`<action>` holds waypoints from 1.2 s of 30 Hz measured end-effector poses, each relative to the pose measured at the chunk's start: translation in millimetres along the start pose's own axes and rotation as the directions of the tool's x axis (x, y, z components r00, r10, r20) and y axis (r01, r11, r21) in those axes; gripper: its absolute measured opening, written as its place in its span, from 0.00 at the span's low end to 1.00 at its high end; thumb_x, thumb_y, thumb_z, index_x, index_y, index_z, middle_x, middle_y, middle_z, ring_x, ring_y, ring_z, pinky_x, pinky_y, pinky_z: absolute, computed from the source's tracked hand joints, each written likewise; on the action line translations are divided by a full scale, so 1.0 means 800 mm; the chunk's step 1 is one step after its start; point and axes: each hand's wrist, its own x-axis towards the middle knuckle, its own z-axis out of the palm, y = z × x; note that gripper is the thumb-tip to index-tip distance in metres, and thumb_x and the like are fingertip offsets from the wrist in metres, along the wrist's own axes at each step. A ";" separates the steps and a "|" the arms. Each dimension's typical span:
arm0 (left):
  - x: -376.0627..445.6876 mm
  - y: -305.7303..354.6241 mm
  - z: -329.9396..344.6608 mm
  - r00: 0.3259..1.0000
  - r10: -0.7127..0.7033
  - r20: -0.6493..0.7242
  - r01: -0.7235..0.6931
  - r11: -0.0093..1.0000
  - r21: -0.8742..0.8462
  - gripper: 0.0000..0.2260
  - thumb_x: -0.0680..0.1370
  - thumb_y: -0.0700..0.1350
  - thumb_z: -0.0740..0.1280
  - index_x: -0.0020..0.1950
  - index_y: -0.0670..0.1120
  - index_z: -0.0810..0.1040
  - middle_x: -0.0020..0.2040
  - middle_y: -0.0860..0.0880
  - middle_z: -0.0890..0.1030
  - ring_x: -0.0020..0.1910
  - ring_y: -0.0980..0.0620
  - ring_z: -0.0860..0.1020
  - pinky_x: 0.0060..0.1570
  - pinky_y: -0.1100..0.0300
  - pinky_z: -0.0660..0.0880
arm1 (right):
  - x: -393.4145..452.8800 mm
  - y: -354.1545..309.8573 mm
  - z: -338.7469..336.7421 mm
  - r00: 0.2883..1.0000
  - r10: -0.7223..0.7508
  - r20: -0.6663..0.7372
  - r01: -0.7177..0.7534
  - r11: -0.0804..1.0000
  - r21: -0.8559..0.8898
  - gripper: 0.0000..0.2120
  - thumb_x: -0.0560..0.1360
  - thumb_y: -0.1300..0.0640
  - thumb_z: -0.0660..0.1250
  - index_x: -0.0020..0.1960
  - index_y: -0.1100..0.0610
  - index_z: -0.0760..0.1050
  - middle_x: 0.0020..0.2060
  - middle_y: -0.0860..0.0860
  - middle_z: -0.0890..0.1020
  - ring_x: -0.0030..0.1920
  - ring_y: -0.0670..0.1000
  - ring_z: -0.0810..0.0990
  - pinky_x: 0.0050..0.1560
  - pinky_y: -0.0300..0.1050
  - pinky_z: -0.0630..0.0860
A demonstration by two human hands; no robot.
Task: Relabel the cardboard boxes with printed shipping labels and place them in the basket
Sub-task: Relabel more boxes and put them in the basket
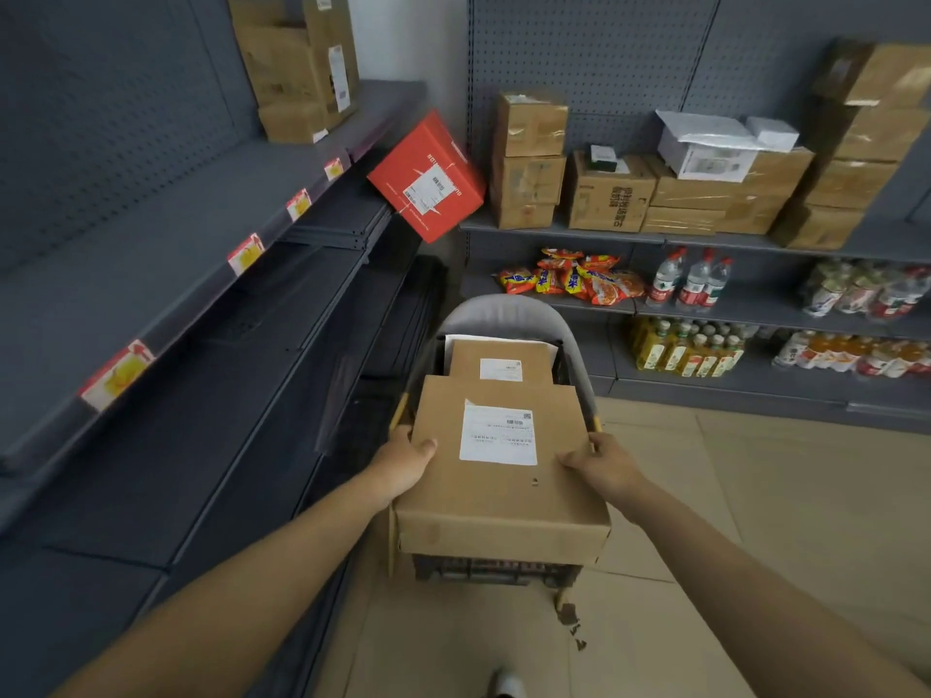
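Both hands grip a large cardboard box (499, 476) by its sides: the left hand (403, 463) clasps the left edge, the right hand (602, 463) the right. The box sits across the top of a dark basket (496, 569) on the tiled floor (755, 496), its white shipping label (497, 434) facing up. Just behind it lies a smaller labelled box (499, 362) in the same basket. A red box (428, 176) leans tilted at the shelf corner.

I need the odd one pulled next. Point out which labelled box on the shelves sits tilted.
The red cardboard box in the shelf corner: it leans on one edge, white label showing, while the brown cardboard boxes stand flat.
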 end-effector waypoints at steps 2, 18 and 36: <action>0.031 0.021 0.000 1.000 -0.001 -0.002 0.001 1.000 0.009 0.23 0.82 0.54 0.58 0.74 0.47 0.60 0.66 0.45 0.73 0.61 0.44 0.74 0.62 0.49 0.72 | 0.038 -0.010 -0.005 1.000 0.014 0.018 -0.014 1.000 0.018 0.35 0.73 0.44 0.69 0.73 0.54 0.59 0.65 0.53 0.73 0.55 0.54 0.75 0.56 0.50 0.75; 0.201 0.015 0.004 0.994 -0.024 0.103 0.029 0.998 -0.054 0.33 0.73 0.40 0.72 0.73 0.48 0.57 0.67 0.46 0.72 0.64 0.47 0.72 0.63 0.49 0.71 | 0.182 -0.050 0.009 0.974 0.219 0.048 -0.224 0.932 0.285 0.29 0.70 0.77 0.63 0.68 0.61 0.65 0.51 0.56 0.78 0.45 0.54 0.77 0.49 0.55 0.79; 0.269 -0.047 0.039 0.846 -0.280 0.453 0.531 0.522 -0.668 0.27 0.78 0.60 0.60 0.74 0.49 0.66 0.71 0.45 0.70 0.70 0.45 0.66 0.71 0.47 0.61 | 0.243 0.032 0.039 0.806 0.331 0.490 -0.556 0.708 0.436 0.25 0.73 0.37 0.63 0.65 0.47 0.65 0.59 0.53 0.76 0.63 0.59 0.74 0.67 0.57 0.67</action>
